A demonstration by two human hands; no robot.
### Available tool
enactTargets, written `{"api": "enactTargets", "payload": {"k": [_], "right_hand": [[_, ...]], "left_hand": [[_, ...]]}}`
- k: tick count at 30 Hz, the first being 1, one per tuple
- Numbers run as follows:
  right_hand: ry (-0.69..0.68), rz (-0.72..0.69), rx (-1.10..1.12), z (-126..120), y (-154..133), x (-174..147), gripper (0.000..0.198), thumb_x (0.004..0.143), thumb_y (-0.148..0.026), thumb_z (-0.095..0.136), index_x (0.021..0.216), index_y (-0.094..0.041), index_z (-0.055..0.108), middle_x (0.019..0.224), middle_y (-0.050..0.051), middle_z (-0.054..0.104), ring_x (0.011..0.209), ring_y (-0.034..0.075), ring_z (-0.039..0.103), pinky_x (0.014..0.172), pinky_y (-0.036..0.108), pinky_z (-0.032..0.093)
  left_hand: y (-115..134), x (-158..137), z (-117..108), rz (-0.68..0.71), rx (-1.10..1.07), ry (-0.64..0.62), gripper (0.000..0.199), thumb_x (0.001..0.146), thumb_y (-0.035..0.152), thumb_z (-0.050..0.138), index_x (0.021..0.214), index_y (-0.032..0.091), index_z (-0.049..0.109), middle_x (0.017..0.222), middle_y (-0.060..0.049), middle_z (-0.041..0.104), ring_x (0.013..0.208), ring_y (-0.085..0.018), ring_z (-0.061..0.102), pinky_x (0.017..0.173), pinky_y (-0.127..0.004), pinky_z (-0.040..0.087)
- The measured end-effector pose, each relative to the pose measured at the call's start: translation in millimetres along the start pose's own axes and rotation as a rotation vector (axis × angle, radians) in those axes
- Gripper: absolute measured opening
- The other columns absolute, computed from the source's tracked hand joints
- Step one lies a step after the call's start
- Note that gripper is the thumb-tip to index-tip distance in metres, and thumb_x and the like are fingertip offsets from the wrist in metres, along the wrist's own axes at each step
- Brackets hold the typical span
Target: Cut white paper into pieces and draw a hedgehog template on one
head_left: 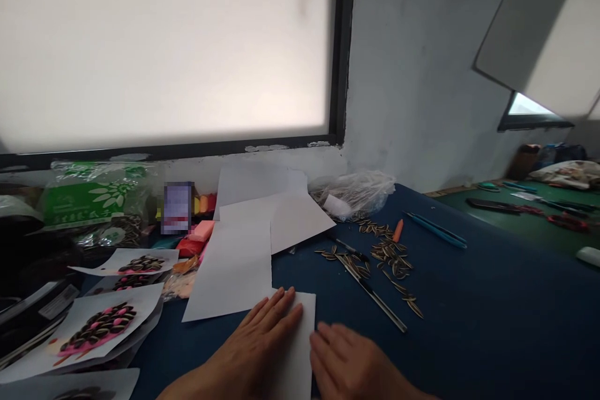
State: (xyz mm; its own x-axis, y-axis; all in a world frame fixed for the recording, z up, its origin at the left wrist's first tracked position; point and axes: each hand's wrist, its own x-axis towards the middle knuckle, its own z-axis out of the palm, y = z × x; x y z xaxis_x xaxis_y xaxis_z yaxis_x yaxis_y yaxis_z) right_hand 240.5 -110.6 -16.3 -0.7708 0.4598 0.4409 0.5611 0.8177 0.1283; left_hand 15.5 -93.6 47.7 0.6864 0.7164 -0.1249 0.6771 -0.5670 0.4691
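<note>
Table [478, 325] with a matte dark-blue top carries the narrow white paper [305, 319] at its near edge; beyond that paper rise a grey, patchily painted wall [407, 75] and a dark-framed, backlit window [178, 44]. The left hand [265, 340] lies palm down on the paper, fingers extended and slightly spread. The right hand [347, 359], fingers held together and curled a little, meets the paper's right edge; whether it pinches it, I cannot tell. Smooth white sheets [234, 262] lie just beyond the paper. Right of and beyond it, striped, pointed sunflower seeds [391, 256] scatter around a clear-barrelled pen [382, 306], with slender blue tweezers [434, 228] farther out. Left of it, slightly curled printed sheets [100, 328] overlap.
</note>
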Motion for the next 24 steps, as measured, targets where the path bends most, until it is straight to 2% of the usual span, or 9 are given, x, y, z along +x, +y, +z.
{"api": "enactTargets", "payload": {"k": [2, 4, 11, 13, 16, 17, 19, 20, 24], "right_hand": [[0.013, 0.015, -0.05, -11.6, 13.8, 10.5, 0.034, 0.096, -0.023, 0.049, 0.108, -0.001, 0.073, 0.107, 0.023, 0.075, 0.101, 0.034, 0.07, 0.086, 0.043, 0.058], [-0.072, 0.097, -0.045, -23.6, 24.0, 18.5, 0.037, 0.097, -0.024, 0.05, 0.122, -0.003, 0.068, 0.121, 0.021, 0.07, 0.111, 0.034, 0.067, 0.095, 0.044, 0.055], [-0.278, 0.255, 0.064, -37.7, 31.4, 27.6, 0.047, 0.1, -0.032, 0.048, 0.136, -0.003, 0.057, 0.141, 0.023, 0.055, 0.13, 0.038, 0.052, 0.106, 0.052, 0.047], [-0.279, 0.265, 0.123, -37.7, 29.9, 26.8, 0.05, 0.099, -0.035, 0.049, 0.138, -0.004, 0.054, 0.143, 0.023, 0.053, 0.131, 0.038, 0.051, 0.105, 0.052, 0.047], [-0.243, 0.281, 0.18, -37.3, 28.2, 25.8, 0.047, 0.097, -0.033, 0.054, 0.135, -0.007, 0.058, 0.137, 0.021, 0.059, 0.123, 0.036, 0.057, 0.103, 0.05, 0.049], [-0.232, 0.285, 0.19, -37.3, 27.9, 25.7, 0.044, 0.096, -0.032, 0.055, 0.133, -0.008, 0.059, 0.135, 0.02, 0.061, 0.122, 0.035, 0.058, 0.103, 0.05, 0.049], [-0.216, 0.287, 0.203, -37.6, 27.5, 25.9, 0.041, 0.095, -0.03, 0.055, 0.13, -0.01, 0.061, 0.132, 0.019, 0.063, 0.12, 0.035, 0.059, 0.102, 0.05, 0.049], [-0.211, 0.288, 0.211, -37.9, 27.4, 26.0, 0.039, 0.095, -0.029, 0.055, 0.129, -0.01, 0.062, 0.132, 0.019, 0.063, 0.12, 0.034, 0.058, 0.102, 0.049, 0.049], [-0.199, 0.307, 0.261, -40.7, 28.7, 26.4, 0.04, 0.094, -0.027, 0.056, 0.131, -0.012, 0.061, 0.134, 0.017, 0.062, 0.12, 0.032, 0.059, 0.102, 0.047, 0.049]], "left_hand": [[-2.0, -0.2, 3.1, 0.001, 0.003, 0.004, 0.106, 0.076, 0.055, 0.081, 0.157, 0.027, 0.018, 0.161, -0.006, 0.007, 0.146, -0.036, 0.012, 0.119, -0.048, 0.016], [-3.7, -0.2, 3.9, 0.015, -0.002, 0.016, 0.107, 0.076, 0.056, 0.081, 0.157, 0.027, 0.016, 0.161, -0.005, 0.008, 0.147, -0.035, 0.012, 0.12, -0.047, 0.016], [-7.4, -1.8, 9.7, 0.076, -0.035, 0.098, 0.103, 0.076, 0.051, 0.083, 0.157, 0.031, 0.022, 0.162, -0.005, 0.014, 0.146, -0.037, 0.017, 0.118, -0.05, 0.021], [-13.0, -2.0, 14.0, 0.103, -0.092, 0.196, 0.092, 0.081, 0.047, 0.08, 0.155, 0.034, 0.027, 0.163, -0.003, 0.017, 0.146, -0.034, 0.022, 0.116, -0.049, 0.028], [-27.6, 0.8, 15.2, 0.113, -0.133, 0.423, 0.056, 0.095, 0.036, 0.062, 0.147, 0.037, 0.041, 0.159, 0.0, 0.033, 0.144, -0.027, 0.031, 0.113, -0.046, 0.036], [-33.2, 2.1, 13.5, 0.102, -0.098, 0.508, 0.045, 0.098, 0.029, 0.054, 0.142, 0.037, 0.047, 0.155, 0.0, 0.041, 0.143, -0.026, 0.033, 0.112, -0.047, 0.037], [-43.3, 3.8, 7.2, 0.055, 0.068, 0.586, 0.045, 0.094, 0.017, 0.046, 0.135, 0.031, 0.056, 0.15, -0.003, 0.049, 0.141, -0.028, 0.037, 0.111, -0.049, 0.039], [-47.2, 3.9, 3.3, -0.019, 0.155, 0.555, 0.05, 0.088, 0.01, 0.045, 0.133, 0.028, 0.059, 0.149, -0.004, 0.05, 0.141, -0.03, 0.037, 0.111, -0.051, 0.038], [-53.1, 0.3, -10.3, -0.279, 0.418, 0.257, 0.08, 0.064, -0.002, 0.046, 0.14, 0.02, 0.056, 0.152, -0.01, 0.044, 0.141, -0.036, 0.035, 0.112, -0.056, 0.035]]}}
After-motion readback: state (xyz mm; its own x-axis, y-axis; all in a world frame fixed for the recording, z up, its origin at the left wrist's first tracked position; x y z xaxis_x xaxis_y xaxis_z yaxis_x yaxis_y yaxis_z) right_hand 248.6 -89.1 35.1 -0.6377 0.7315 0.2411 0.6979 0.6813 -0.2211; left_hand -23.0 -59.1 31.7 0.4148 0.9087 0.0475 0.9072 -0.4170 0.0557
